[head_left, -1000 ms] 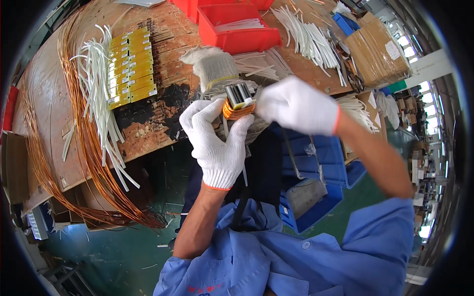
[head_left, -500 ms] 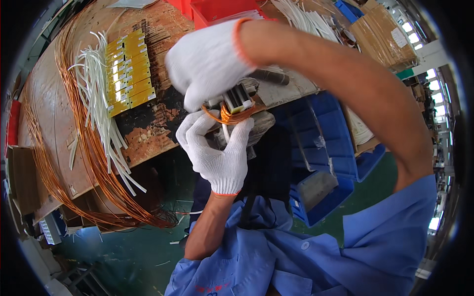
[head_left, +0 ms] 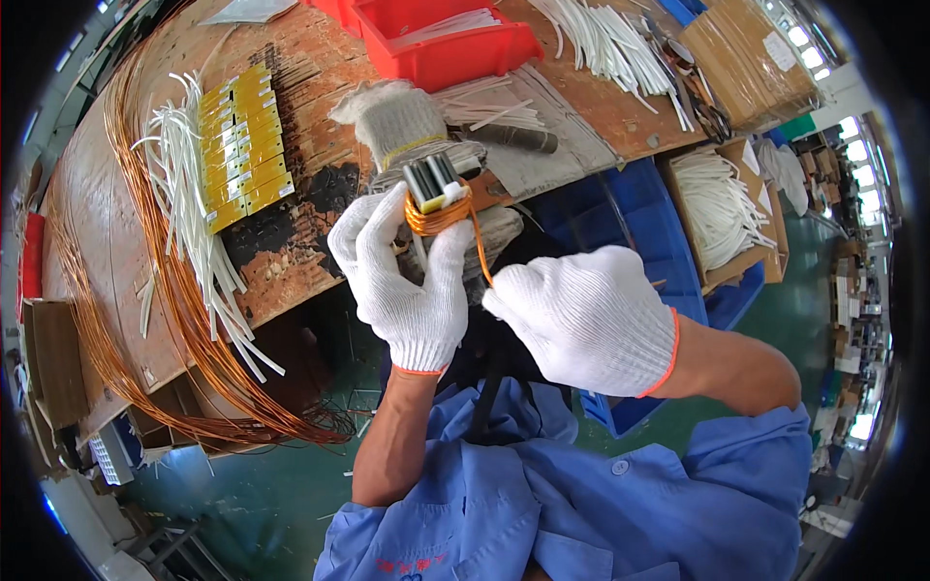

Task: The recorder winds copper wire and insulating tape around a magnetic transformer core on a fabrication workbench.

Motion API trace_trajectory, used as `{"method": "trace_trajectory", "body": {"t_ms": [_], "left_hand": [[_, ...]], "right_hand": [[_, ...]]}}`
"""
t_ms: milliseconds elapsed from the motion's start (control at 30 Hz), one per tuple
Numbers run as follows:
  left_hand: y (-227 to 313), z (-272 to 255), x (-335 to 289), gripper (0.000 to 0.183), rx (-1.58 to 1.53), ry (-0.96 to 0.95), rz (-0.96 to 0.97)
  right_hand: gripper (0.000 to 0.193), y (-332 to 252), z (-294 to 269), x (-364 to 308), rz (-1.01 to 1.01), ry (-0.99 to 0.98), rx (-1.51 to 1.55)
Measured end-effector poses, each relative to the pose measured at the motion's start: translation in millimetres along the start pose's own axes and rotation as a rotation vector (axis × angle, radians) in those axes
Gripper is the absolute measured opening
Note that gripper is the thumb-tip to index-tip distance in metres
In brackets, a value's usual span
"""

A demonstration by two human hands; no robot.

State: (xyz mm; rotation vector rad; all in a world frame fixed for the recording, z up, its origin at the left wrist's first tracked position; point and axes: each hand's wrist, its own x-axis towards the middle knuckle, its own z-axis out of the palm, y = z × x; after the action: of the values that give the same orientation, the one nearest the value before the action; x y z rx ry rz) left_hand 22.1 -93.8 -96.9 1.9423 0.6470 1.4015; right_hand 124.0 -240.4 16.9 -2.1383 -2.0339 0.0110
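My left hand (head_left: 412,300), in a white glove with an orange cuff, grips a small coil of orange copper wire (head_left: 431,221) between thumb and fingers. Dark grey bars (head_left: 432,175) stand up out of the coil, with pale yellow and white pieces by them. From the coil's right side a wire end (head_left: 480,250) runs down to my right hand (head_left: 593,318). That gloved hand is closed, pinching the wire at its fingertips, low and right of the coil. Behind the coil, a wrapped grey pad with a yellow band (head_left: 402,121) lies at the table edge.
White sleeving (head_left: 179,165), yellow rectangular pieces (head_left: 247,145) and long copper wires (head_left: 184,310) cover the table's left. A red bin (head_left: 441,48) stands behind. Right are a blue crate (head_left: 620,232), a box of white tubes (head_left: 722,208) and a cardboard box (head_left: 751,63).
My right hand has swung from above the coil down to its lower right, drawing the wire end out with it. My left hand and the coil have shifted slightly left.
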Motion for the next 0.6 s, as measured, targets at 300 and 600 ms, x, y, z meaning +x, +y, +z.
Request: {"method": "trace_trajectory", "body": {"t_ms": [300, 600], "left_hand": [[-1.2, 0.9, -3.9, 0.055, 0.015, -0.013, -0.025], [2.4, 8.2, -8.7, 0.065, -0.01, 0.033, -0.067]], "right_hand": [[0.01, 10.9, 4.6, -10.1, 0.056, 0.076, 0.098], [0.014, 93.3, -19.8, 56.2, -0.137, 0.286, 0.127]]}}
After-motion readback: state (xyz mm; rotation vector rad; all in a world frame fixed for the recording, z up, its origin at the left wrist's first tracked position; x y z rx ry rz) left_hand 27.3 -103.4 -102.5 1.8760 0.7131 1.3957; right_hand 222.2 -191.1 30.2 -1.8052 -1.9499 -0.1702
